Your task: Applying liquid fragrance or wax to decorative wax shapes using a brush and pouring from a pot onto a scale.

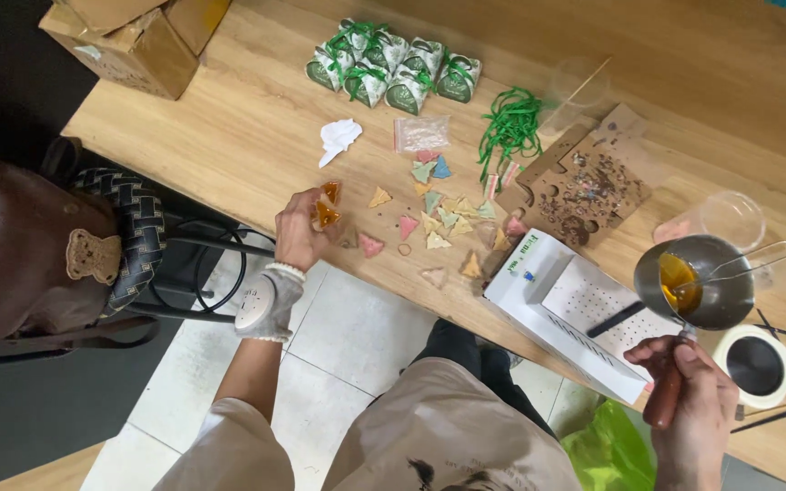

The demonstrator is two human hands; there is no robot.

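in the head view we look down on a long wooden table (pixel 256 136) that runs from upper left to lower right. our left hand (pixel 302 229) sits near the middle of the frame at the table's near edge, its fingers pinched around two small amber triangular pieces (pixel 327 207), one above the other, held just over the wood. a white wrist device (pixel 266 305) is strapped below that hand.

our right hand (pixel 689 400) is at the lower right of the frame, clenched around the brown wooden handle (pixel 666 393) of a small steel melting pot (pixel 695 282). the pot hangs just above and to the upper right of that hand, and amber liquid (pixel 680 282) shows inside it. the pot and the amber pieces are well apart, with the table's middle between them.

between the two hands lie scattered little triangles (pixel 434 223) in pink, yellow and pale green. a white perforated box (pixel 575 309) sits just left of the pot. at the top of the frame we see a cluster of green and white gift pouches (pixel 393 68), and right of them a heap of green ribbon (pixel 509 123). a roll of white tape (pixel 755 364) lies just right of our right hand. a brown bag (pixel 29 245) rests at the left edge.
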